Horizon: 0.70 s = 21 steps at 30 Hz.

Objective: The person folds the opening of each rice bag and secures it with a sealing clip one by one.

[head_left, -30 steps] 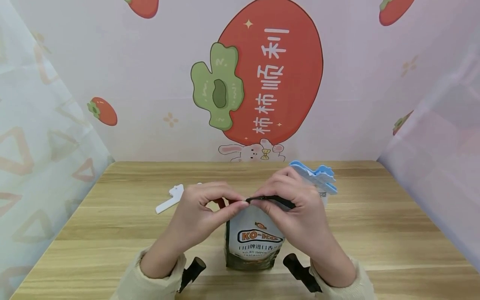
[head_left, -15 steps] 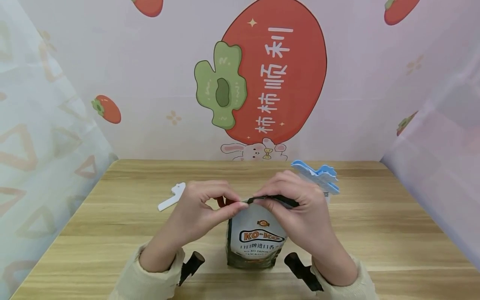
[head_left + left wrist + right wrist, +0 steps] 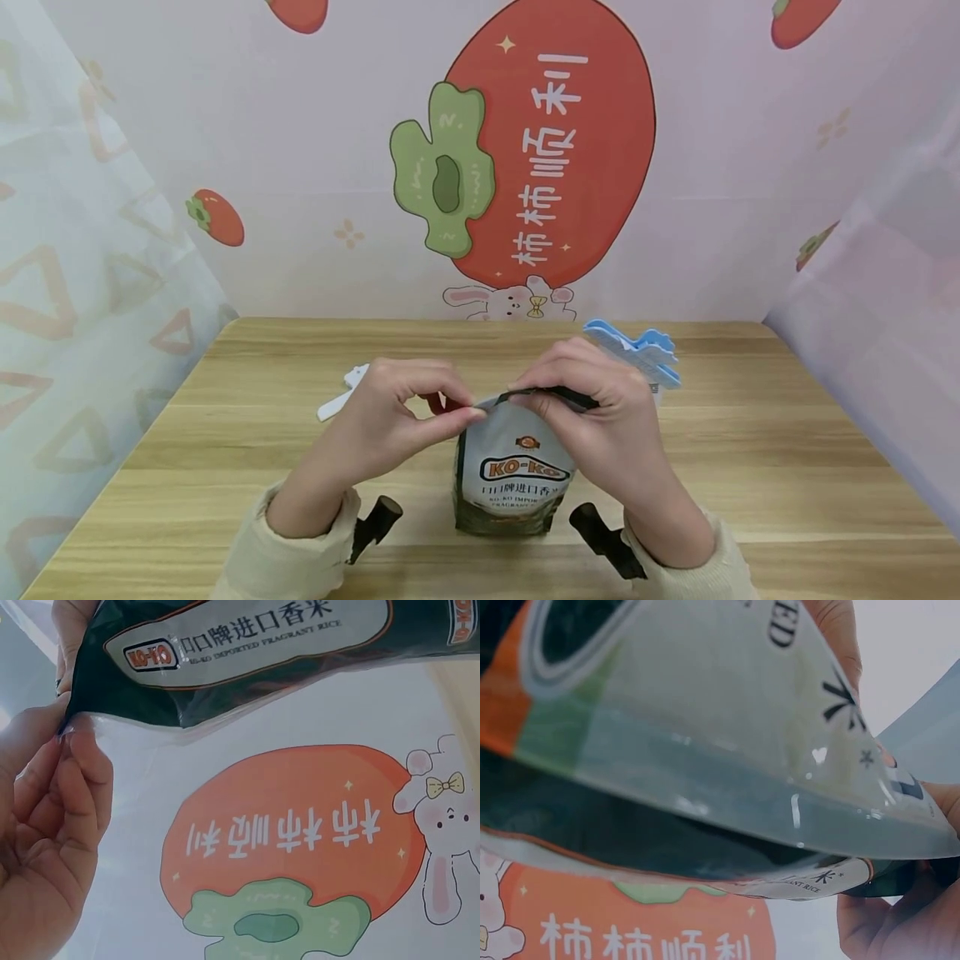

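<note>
A KO-KO rice bag point(image 3: 510, 467) stands upright on the wooden table, its printed front facing me. My left hand point(image 3: 401, 421) pinches the bag's top edge at the left corner between thumb and index finger. On the right, my right hand point(image 3: 603, 417) grips the dark, folded part of the same edge, thumb in front and fingers behind. Seen from the left wrist, the dark green corner of the rice bag point(image 3: 225, 652) runs into the left hand's fingertips point(image 3: 64, 724). The rice bag point(image 3: 690, 742) fills much of the right wrist view, its side panel close to the camera.
Blue plastic pieces with wavy edges point(image 3: 633, 350) lie behind the right hand, partly covered by it. A white animal-shaped piece with a straight arm point(image 3: 341, 400) lies left, partly behind the left hand. The wooden table point(image 3: 750, 467) ends at a fruit-printed backdrop point(image 3: 555, 150).
My left fingertips have slid a little left and down along the bag's top edge, widening the gap to the right hand. The right hand keeps its grip; the head view has shifted slightly.
</note>
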### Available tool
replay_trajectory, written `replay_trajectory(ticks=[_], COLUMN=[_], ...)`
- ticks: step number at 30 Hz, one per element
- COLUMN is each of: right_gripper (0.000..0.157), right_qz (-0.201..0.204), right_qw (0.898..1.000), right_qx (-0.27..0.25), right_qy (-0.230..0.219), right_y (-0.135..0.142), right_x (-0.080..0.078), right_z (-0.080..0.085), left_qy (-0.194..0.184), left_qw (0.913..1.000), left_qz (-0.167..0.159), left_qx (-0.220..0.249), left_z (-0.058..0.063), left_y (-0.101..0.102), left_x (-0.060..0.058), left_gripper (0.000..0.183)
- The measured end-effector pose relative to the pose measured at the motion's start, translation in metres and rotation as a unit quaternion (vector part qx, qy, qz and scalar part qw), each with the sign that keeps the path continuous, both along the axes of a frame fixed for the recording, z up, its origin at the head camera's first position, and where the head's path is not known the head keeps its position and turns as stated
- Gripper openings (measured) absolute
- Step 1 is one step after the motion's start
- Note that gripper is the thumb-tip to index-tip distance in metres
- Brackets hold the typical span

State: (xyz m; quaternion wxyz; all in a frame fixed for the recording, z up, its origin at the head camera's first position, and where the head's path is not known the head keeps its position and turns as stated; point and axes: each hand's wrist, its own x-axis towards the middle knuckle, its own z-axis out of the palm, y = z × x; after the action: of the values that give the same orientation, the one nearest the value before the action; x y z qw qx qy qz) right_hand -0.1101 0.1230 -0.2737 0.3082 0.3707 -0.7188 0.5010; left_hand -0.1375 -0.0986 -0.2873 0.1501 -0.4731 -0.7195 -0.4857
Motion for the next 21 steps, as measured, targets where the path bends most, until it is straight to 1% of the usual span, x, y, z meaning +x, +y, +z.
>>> replay_trajectory(ticks=[6,10,16,21], right_gripper=[0.025,0.025,0.028,0.029], right_qz=[-0.005,-0.009,-0.008,-0.004], right_qw=[1.0,1.0,1.0,1.0], right_qx=[0.003,0.003,0.004,0.004], right_qy=[-0.006,-0.001,0.015,0.016], right_y=[0.0,0.0,0.0,0.0], right_x=[0.0,0.001,0.0,0.0], right_z=[0.001,0.002,0.001,0.0], left_qy=[-0.016,-0.019,-0.041,-0.056], left_qw=[0.9997,0.9992,0.9974,0.9959], left_qz=[0.01,0.016,0.031,0.036], left_qx=[-0.017,-0.03,-0.051,-0.062], left_z=[0.003,0.005,0.005,0.007], left_y=[-0.002,-0.004,-0.01,-0.012], left_x=[0.002,0.003,0.005,0.007], left_gripper=[0.012,0.011,0.01,0.01])
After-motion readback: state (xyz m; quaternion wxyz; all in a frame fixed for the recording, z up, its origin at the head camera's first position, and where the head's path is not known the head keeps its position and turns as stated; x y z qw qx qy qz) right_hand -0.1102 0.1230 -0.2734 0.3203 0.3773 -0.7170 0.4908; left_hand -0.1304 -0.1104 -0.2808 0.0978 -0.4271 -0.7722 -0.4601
